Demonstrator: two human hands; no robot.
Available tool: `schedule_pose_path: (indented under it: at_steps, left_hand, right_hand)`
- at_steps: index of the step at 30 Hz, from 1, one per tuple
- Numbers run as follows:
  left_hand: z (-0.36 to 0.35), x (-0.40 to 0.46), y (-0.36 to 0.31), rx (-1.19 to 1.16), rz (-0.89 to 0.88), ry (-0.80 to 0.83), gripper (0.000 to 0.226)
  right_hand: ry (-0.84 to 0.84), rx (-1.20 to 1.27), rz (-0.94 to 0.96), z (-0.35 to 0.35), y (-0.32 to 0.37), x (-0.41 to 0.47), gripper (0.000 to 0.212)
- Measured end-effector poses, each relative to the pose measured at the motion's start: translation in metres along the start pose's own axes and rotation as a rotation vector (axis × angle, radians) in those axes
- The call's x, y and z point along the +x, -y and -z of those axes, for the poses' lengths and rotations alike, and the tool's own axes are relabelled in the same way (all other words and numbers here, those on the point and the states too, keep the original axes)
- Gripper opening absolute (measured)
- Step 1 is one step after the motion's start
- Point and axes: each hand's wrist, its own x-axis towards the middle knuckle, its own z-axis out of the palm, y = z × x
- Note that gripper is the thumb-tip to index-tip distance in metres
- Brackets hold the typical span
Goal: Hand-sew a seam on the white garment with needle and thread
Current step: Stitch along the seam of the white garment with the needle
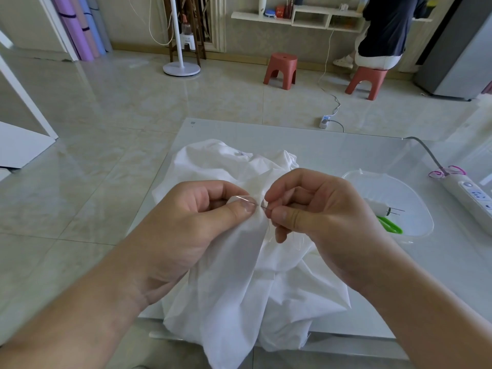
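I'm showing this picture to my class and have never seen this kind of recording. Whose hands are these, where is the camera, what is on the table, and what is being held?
There is no machine here. One camera is worn on a person's head and looks forward and down, so the two bare hands are that person's own. The left hand pinches a fold of the white garment, which lies bunched on a pale table. The right hand pinches a needle that passes into the fold by the left thumb. Right of the garment sits a clear plastic container holding green-handled scissors, and beyond it a white power strip. The thread is too fine to trace.
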Motion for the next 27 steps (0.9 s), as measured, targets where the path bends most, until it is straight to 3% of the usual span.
schedule_pose_path:
  at_steps: [5,14,17,27]
  left_hand:
    - [-0.003,0.001,0.002,0.097,-0.017,-0.012,0.022]
    - [-0.005,0.004,0.003,0.139,0.002,-0.081,0.018]
    - [-0.006,0.005,0.005,0.155,0.004,-0.079,0.018]
    - [0.000,0.008,0.010,0.141,0.054,-0.064,0.038]
  right_hand:
    - [-0.040,-0.022,0.018,-0.007,0.003,-0.004,0.016]
    - [-0.090,-0.418,0.227,-0.010,0.008,-0.006,0.030]
    - [-0.052,-0.455,0.258,-0.016,0.008,-0.008,0.022]
    - [-0.064,-0.484,0.307,-0.023,0.011,-0.013,0.028]
